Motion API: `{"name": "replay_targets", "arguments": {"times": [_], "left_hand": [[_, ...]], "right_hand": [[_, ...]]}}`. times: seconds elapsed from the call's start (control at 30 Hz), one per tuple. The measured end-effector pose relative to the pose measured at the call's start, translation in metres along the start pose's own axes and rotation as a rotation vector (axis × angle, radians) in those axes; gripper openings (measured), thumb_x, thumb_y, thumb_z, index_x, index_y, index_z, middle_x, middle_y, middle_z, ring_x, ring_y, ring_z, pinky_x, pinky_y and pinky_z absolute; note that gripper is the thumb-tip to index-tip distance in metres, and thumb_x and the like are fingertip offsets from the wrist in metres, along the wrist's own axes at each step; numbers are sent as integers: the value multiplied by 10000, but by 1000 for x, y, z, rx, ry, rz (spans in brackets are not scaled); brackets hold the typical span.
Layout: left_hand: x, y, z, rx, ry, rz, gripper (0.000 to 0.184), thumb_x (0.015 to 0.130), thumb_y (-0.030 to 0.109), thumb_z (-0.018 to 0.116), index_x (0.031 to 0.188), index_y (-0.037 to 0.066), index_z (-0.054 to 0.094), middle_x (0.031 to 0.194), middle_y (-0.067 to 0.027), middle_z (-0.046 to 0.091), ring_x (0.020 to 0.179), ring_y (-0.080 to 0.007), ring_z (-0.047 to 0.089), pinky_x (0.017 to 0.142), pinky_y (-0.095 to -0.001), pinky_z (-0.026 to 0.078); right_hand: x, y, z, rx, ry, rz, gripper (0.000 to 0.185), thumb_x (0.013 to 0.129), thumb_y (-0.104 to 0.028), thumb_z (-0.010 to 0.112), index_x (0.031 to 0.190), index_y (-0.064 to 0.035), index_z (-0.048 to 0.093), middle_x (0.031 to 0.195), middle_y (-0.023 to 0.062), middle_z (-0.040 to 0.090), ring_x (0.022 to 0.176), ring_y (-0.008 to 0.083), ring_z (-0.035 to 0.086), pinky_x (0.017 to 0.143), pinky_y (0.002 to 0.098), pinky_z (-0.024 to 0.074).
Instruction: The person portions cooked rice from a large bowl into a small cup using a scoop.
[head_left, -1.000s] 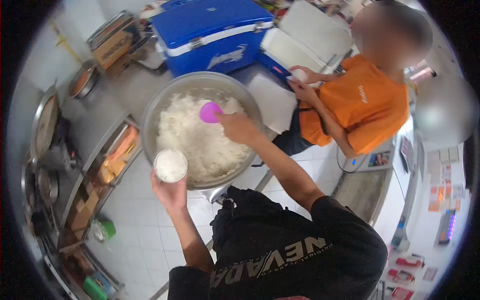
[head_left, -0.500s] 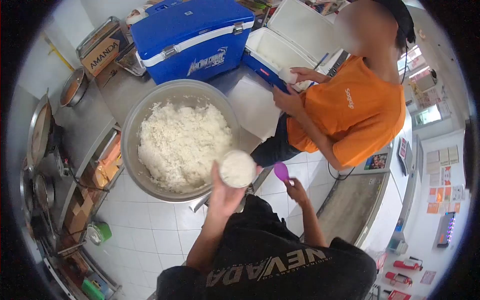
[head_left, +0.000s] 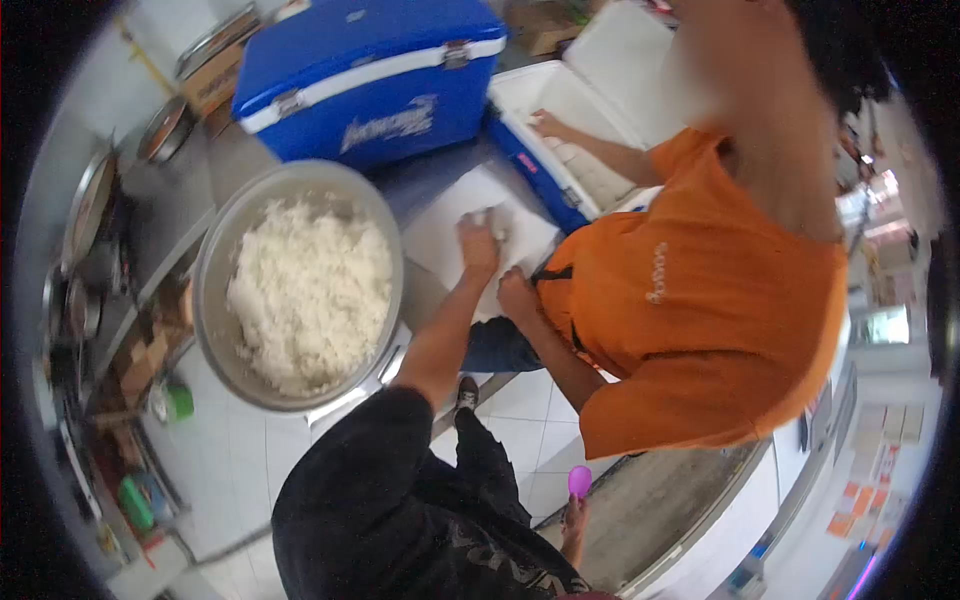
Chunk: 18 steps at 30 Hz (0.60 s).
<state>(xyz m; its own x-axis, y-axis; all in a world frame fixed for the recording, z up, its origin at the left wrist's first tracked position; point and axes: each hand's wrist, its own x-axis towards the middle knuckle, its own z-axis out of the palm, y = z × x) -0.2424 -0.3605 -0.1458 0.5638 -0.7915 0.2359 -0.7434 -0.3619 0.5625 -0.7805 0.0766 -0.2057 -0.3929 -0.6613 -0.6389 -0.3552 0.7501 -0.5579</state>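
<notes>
In the head view, the left hand (head_left: 480, 245) of the person in the black shirt (head_left: 390, 490) reaches over a flat white paper sheet (head_left: 432, 232) beside the pot. The fingers are bent downward and blurred; small white patches show at them, but whether they grip anything cannot be told. The right hand (head_left: 575, 518), low in the view, has its fingers closed around the handle of a purple-pink scoop with a rounded head (head_left: 579, 482), which points upward, well apart from the pot.

The heaped white cooked rice (head_left: 310, 290) lies inside a wide round grey metal pot (head_left: 345, 186), left of the paper sheet. Behind the pot stands a blue box-shaped cooler with a white band (head_left: 370, 95), its lid down. To its right, a blue-and-white cooler with its white lid raised (head_left: 537, 178) contains pale rounded pieces. A co-worker in an orange shirt (head_left: 700, 300) has one hand (head_left: 550, 126) in that cooler and the other hand (head_left: 516, 294) near the sheet's lower edge.
</notes>
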Motion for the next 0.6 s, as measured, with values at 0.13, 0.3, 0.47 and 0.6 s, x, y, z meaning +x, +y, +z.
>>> {"name": "replay_targets", "arguments": {"times": [0.13,0.3,0.47,0.6], "left_hand": [[20,-6,17,-6,20,118,630,829,235,738,1401,101,510,1325,-313,474,1210,-464,464,1031,-491,416],[-14,46,-140,-499,203,77,654,859,256,740,1417,57,463,1306,-271,497,1210,-417,486,1043,-459,408],[-143,5,-303,-1031,98,-293,578,923,240,678,1384,-30,457,1307,-169,576,1179,-245,566,1007,-352,430],[-240,-94,-408,-1493,323,-776,484,1061,425,383,1343,54,512,1268,-93,594,1213,-213,549,1062,-382,414]], "right_hand": [[-28,-16,-10,-84,57,56,440,979,-414,596,1180,-23,577,677,42,567,481,129,484,424,297,368],[-26,-88,15,-385,-293,-253,460,1012,-410,523,1161,15,617,826,102,646,653,166,571,551,341,440],[-104,-304,89,-478,-718,-449,355,1011,-292,542,1169,13,631,679,37,570,644,125,538,588,317,440],[-208,-455,170,-503,-966,-929,302,983,-225,582,1202,-28,645,673,91,563,594,152,526,571,329,439]]}}
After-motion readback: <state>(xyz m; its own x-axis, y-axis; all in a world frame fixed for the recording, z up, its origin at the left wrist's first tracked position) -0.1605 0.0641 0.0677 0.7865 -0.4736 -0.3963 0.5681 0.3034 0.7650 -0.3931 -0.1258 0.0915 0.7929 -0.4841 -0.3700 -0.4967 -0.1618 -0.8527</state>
